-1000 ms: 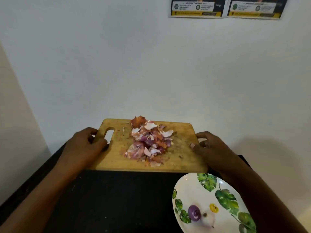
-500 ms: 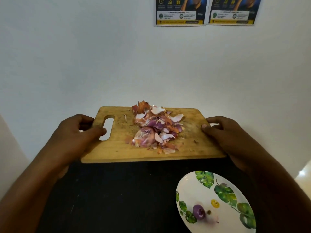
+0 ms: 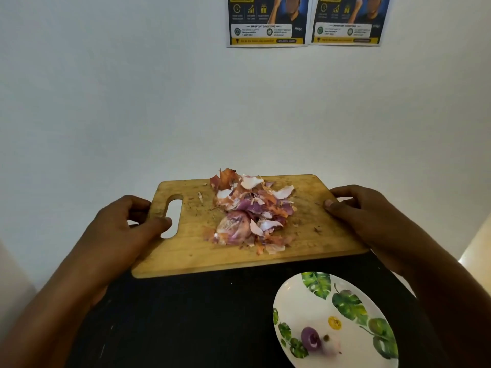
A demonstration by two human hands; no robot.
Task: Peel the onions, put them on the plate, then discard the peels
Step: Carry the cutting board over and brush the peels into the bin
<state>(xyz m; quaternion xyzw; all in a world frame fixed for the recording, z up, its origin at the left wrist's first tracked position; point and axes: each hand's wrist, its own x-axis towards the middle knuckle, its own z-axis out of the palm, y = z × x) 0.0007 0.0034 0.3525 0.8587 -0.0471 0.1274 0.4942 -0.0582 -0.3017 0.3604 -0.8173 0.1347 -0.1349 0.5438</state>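
Note:
A wooden cutting board [image 3: 316,243] is held up above the black table, slightly tilted. A heap of purple and orange onion peels [image 3: 249,211] lies on its middle. My left hand [image 3: 119,229] grips the board's left end by the handle slot, thumb on top. My right hand [image 3: 364,216] grips the right edge, thumb pressed on the top face. At the lower right, a white plate with green leaf prints [image 3: 300,306] holds peeled onions [image 3: 310,338], one purple and one pale and blurred.
The black table [image 3: 186,322] fills the lower part of the view. A white wall rises right behind the board. Two posters [image 3: 308,21] hang high on the wall. A pale floor strip shows at the far right.
Both hands have raised the cutting board with the peels off the table, and the view has tilted up, showing more of the posters. The plate has stayed in place.

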